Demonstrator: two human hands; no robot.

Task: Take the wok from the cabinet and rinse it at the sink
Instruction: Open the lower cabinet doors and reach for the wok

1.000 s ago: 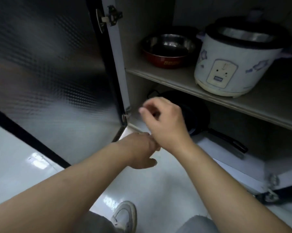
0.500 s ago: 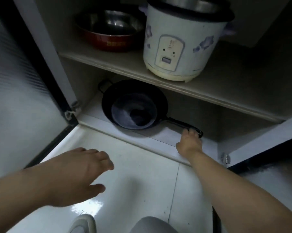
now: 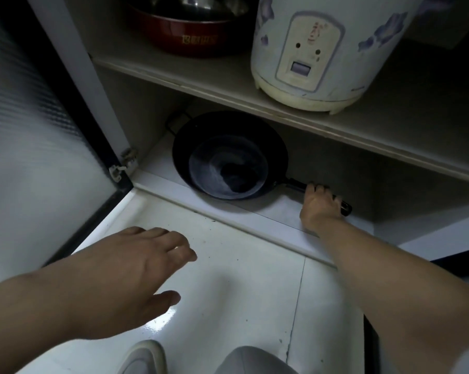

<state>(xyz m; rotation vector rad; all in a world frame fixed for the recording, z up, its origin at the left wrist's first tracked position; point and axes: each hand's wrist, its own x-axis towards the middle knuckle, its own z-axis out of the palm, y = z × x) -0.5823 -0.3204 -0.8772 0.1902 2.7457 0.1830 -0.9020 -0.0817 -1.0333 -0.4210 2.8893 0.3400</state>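
The right grip (image 3: 321, 207) is clenched round the black handle (image 3: 295, 184) of the wok (image 3: 228, 155), fingers curled over it. The wok sits on the bottom shelf (image 3: 276, 209) of the cabinet, under the upper shelf (image 3: 201, 76) bearing a rice cooker (image 3: 322, 49) and a red pot (image 3: 190, 39). The left grip (image 3: 136, 279) hangs released, fingers loose, over the white floor (image 3: 241, 292).
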